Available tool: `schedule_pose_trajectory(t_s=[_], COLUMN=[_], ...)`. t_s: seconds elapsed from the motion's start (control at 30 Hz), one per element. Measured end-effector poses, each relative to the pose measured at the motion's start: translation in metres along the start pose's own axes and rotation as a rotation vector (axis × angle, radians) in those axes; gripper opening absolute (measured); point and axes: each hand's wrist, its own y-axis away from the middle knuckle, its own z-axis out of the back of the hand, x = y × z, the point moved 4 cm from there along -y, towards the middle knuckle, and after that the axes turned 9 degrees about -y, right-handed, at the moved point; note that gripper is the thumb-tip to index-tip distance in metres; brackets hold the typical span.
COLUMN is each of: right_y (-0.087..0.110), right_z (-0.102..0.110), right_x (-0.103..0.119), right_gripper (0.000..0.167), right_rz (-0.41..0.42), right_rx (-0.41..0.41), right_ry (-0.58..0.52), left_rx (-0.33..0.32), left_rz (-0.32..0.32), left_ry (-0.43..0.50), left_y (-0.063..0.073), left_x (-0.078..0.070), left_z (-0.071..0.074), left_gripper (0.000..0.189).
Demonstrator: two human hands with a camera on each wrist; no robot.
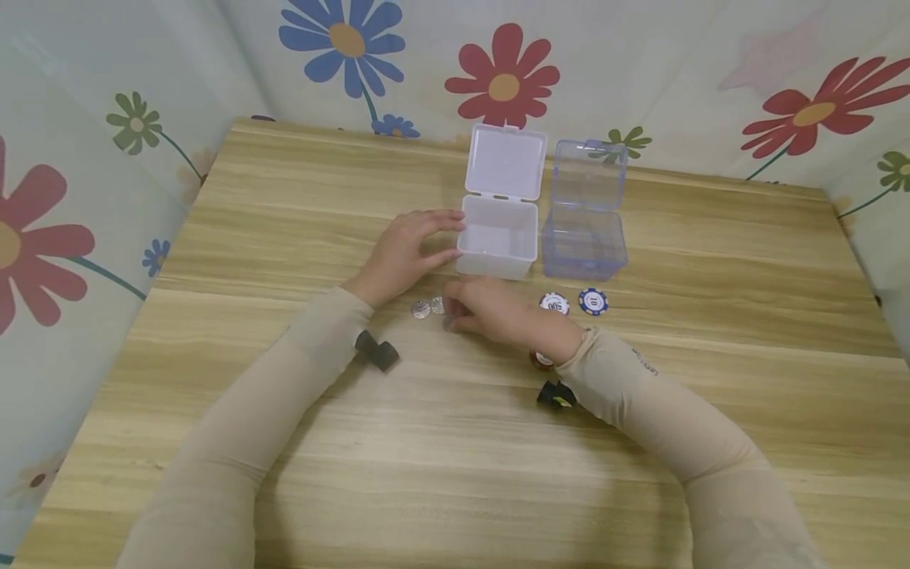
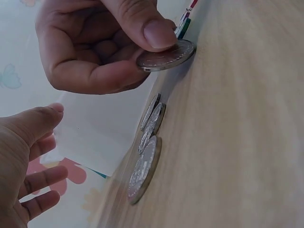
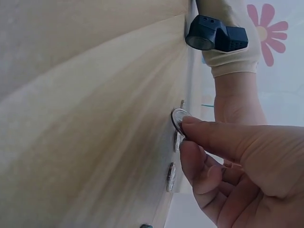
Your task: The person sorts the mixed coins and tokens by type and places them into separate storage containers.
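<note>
In the head view, a white translucent plastic box (image 1: 495, 266) stands with its lid tipped back. My left hand (image 1: 400, 251) is at its left side, fingers extended and fingertips against the wall. My right hand (image 1: 498, 310) is low over the table in front of the box. Between thumb and finger it pinches a silver coin (image 2: 166, 58), plain in both wrist views. Several silver coins lie on the table, among them a near coin (image 2: 144, 172) in the left wrist view and a coin (image 1: 421, 309) in the head view.
Right of the white box stands a clear purple box (image 1: 584, 265), lid also open. Before it lie a white-and-black poker chip (image 1: 554, 303) and a blue poker chip (image 1: 593, 301). A darker chip (image 1: 543, 361) is partly hidden by my right wrist. Flowered curtain (image 1: 419, 71) surrounds the table.
</note>
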Motion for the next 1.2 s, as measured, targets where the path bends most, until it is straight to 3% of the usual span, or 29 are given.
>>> schedule_pose_trajectory(t_s=[0.17, 0.43, 0.7, 1.2], right_y=[0.002, 0.005, 0.01, 0.015], right_z=[0.003, 0.009, 0.026, 0.058], right_x=[0.002, 0.005, 0.008, 0.008], right_gripper=[0.01, 0.007, 0.003, 0.004], right_rz=[0.01, 0.026, 0.05, 0.01], right_rx=[-0.004, 0.001, -0.049, -0.104], right_ry=[-0.052, -0.049, -0.021, -0.007], left_rx=[0.0, 0.01, 0.011, 0.013], left_rz=[0.008, 0.021, 0.019, 0.018], left_ry=[0.003, -0.001, -0.006, -0.01], left_y=[0.0, 0.001, 0.0, 0.001], left_x=[-0.001, -0.002, -0.002, 0.001], left_z=[0.0, 0.0, 0.0, -0.001], left_gripper=[0.04, 0.04, 0.04, 0.04])
